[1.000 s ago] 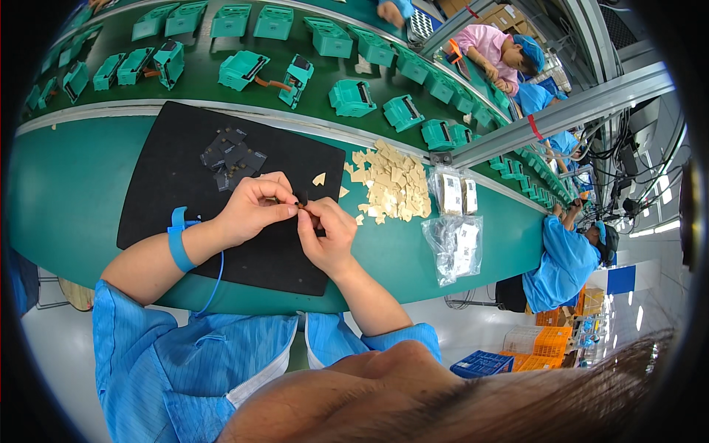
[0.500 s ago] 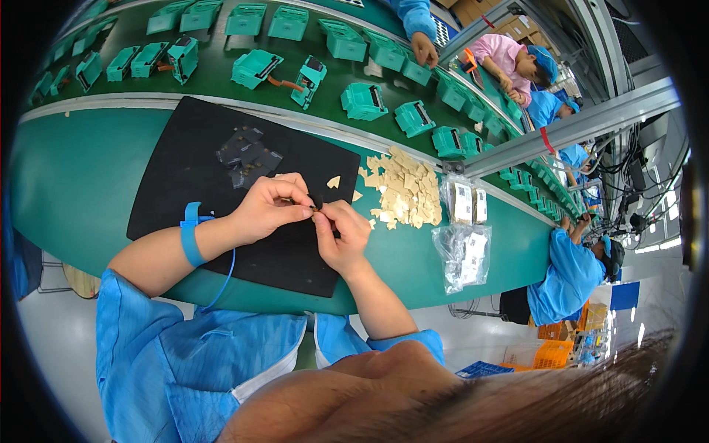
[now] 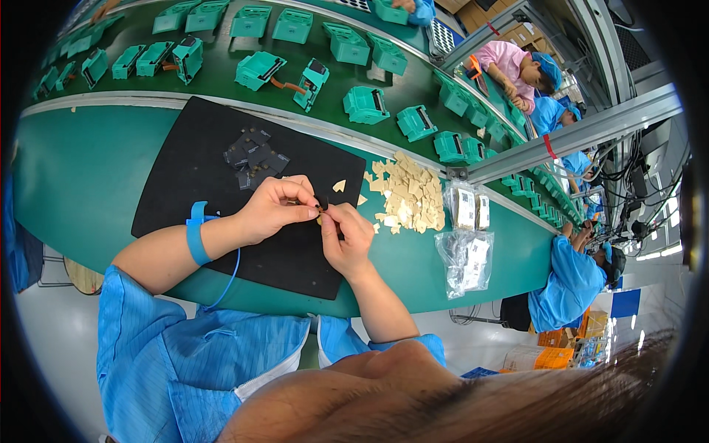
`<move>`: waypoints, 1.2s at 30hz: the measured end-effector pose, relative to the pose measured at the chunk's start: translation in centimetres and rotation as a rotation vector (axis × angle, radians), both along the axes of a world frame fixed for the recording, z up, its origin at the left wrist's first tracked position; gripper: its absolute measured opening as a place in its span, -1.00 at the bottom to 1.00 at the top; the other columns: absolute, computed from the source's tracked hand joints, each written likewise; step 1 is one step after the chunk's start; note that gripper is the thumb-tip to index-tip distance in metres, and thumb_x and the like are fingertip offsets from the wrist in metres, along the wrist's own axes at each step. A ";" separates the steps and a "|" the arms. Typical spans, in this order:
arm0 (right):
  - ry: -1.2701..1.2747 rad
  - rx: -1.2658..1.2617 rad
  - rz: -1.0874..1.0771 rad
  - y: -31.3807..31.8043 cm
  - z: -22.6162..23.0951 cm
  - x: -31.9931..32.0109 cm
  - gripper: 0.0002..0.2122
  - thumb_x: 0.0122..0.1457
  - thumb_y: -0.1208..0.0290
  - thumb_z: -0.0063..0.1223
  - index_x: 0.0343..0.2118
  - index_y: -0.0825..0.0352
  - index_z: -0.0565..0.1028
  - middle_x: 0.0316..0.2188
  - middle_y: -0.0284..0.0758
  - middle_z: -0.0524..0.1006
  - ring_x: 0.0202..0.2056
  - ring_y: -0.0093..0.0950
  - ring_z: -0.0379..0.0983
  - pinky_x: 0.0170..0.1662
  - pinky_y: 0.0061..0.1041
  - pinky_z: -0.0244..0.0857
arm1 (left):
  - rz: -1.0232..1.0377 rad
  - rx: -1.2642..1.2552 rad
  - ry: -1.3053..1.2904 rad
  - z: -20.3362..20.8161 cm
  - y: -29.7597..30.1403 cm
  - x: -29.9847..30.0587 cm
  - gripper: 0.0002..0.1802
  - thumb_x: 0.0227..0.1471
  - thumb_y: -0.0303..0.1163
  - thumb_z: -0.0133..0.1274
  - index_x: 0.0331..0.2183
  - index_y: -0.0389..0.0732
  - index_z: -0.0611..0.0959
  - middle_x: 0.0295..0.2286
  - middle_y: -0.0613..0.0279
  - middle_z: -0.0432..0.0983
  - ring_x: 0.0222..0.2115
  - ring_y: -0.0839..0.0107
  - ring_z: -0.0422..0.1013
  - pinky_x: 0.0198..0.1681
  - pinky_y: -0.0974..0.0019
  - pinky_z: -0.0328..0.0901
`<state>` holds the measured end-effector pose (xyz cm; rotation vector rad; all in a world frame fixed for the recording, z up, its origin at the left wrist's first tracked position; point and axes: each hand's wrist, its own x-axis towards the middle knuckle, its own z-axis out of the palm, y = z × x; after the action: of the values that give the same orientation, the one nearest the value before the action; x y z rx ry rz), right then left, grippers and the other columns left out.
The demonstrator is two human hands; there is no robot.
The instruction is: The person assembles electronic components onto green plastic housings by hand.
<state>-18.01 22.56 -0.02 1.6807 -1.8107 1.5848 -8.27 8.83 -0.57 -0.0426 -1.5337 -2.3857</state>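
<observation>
my left hand (image 3: 279, 210) grips a small dark part (image 3: 323, 201) between thumb and forefinger. my right hand (image 3: 348, 235) grasps the same part from the right with its fingertips. the part is above the black mat (image 3: 192, 159), near its right edge; finer detail is too small to tell. dark flat pieces (image 3: 257, 155) lie heaped on the mat, beyond my left hand. cream pieces (image 3: 410, 196) form a pile right of the mat. a blue strap (image 3: 195, 240) encircles my left wrist.
</observation>
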 end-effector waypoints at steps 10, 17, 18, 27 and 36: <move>-0.024 -0.008 -0.041 0.5 0.1 0.0 -0.84 -0.17 0.75 0.05 -0.46 0.44 0.45 -0.68 -0.34 0.41 -0.72 -0.58 0.34 -0.68 -0.68 0.19 | 0.100 -0.343 0.043 -0.2 0.4 -0.3 -0.91 -0.15 -0.65 0.11 -0.47 -0.30 0.62 -0.44 0.30 0.34 -0.46 0.60 0.28 -0.42 0.54 0.21; -0.114 -0.015 -0.051 0.9 -0.2 -0.2 -0.89 -0.14 0.74 0.04 -0.51 0.43 0.42 -0.69 -0.36 0.38 -0.73 -0.64 0.29 -0.69 -0.70 0.14 | 0.157 -0.445 0.108 -0.2 0.9 -0.7 -0.91 -0.16 -0.62 0.13 -0.47 -0.29 0.61 -0.46 0.31 0.34 -0.48 0.60 0.27 -0.46 0.54 0.17; -0.157 -0.016 -0.047 0.9 -0.3 -0.2 -0.90 -0.13 0.73 0.04 -0.52 0.43 0.42 -0.70 -0.37 0.38 -0.74 -0.67 0.26 -0.69 -0.71 0.12 | 0.178 -0.457 0.126 -0.2 1.0 -0.8 -0.92 -0.15 -0.61 0.13 -0.47 -0.29 0.62 -0.47 0.32 0.34 -0.49 0.62 0.27 -0.46 0.55 0.19; -0.311 0.013 -0.057 1.3 -0.5 -0.6 -0.93 -0.10 0.68 0.04 -0.57 0.40 0.39 -0.70 -0.45 0.35 -0.70 -0.79 0.18 -0.67 -0.77 0.05 | 0.202 -0.435 0.142 -0.1 1.5 -1.1 -0.93 -0.15 -0.59 0.14 -0.47 -0.29 0.60 -0.48 0.32 0.34 -0.50 0.61 0.26 -0.47 0.54 0.18; -0.310 0.012 -0.071 1.7 -0.3 -1.1 -0.94 -0.11 0.68 0.02 -0.58 0.40 0.39 -0.69 -0.44 0.38 -0.71 -0.79 0.19 -0.67 -0.79 0.07 | 0.204 -0.430 0.134 -0.2 1.8 -1.5 -0.93 -0.16 -0.61 0.14 -0.49 -0.29 0.59 -0.47 0.31 0.33 -0.49 0.59 0.25 -0.46 0.52 0.16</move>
<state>-19.08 24.25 -0.34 1.4196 -1.9980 1.8921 -9.81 10.64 -0.81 -0.1294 -1.8557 -1.8278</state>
